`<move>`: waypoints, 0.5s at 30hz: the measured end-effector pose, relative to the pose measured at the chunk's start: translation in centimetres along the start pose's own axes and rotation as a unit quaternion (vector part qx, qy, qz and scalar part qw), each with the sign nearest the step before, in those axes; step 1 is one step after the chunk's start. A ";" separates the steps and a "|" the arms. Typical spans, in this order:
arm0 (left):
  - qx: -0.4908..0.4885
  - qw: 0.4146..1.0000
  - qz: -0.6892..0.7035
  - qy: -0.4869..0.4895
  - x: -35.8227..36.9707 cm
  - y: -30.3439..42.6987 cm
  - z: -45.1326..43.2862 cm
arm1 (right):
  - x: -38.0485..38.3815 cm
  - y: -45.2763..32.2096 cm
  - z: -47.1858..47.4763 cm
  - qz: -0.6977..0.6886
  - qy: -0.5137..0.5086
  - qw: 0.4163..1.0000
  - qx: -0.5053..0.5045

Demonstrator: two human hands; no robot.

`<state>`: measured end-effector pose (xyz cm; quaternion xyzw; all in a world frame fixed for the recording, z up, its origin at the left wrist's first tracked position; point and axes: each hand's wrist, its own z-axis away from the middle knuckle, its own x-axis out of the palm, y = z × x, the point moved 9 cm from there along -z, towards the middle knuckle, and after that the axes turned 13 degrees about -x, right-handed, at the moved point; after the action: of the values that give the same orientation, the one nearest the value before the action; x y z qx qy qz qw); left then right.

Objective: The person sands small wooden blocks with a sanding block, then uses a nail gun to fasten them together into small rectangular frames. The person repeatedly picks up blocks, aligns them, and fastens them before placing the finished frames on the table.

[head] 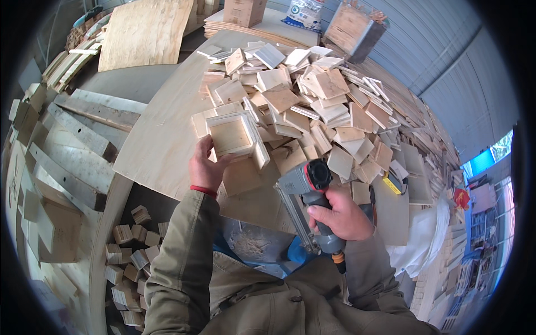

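Note:
My left hand (pixel 208 164) grips the near left corner of a small open wooden box (pixel 230 139), its thumb over the near wall. The box shows its plywood floor and low walls. In my right hand (pixel 341 213) is a pneumatic nail gun (pixel 307 188), held by its handle, with an air hose fitting at the lower end. The nail gun is apart from the box, to its right and nearer my body. Square plywood pieces (pixel 280 98) form a large heap just beyond and right of the box. One plywood square (pixel 240 176) lies on the table just below the box.
The plywood tabletop (pixel 155 138) spreads beneath the heap. A yellow tape measure (pixel 393 182) lies to the right. Small wood blocks (pixel 125 293) are piled below the table's left side. Old timber beams (pixel 83 132) lie farther left. A carton (pixel 244 11) and a printed sack (pixel 303 14) stand behind.

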<state>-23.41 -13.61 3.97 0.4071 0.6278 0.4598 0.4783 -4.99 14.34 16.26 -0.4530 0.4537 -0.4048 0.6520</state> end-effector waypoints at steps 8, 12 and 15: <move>-0.013 0.998 -0.062 0.011 0.3 -1.4 -0.5 | -5.7 7.6 7.4 -0.039 0.139 0.989 -0.018; 0.127 0.964 -0.204 0.113 0.1 4.4 1.6 | -6.7 9.2 8.3 -0.084 0.142 0.985 -0.046; 0.226 0.948 -0.205 0.086 3.4 10.3 3.5 | -6.9 9.8 8.0 -0.071 0.105 0.990 -0.060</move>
<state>-19.97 -7.20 12.70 0.3260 0.8239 0.2310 0.4019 2.04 25.19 9.90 -0.4769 0.5098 -0.4677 0.5422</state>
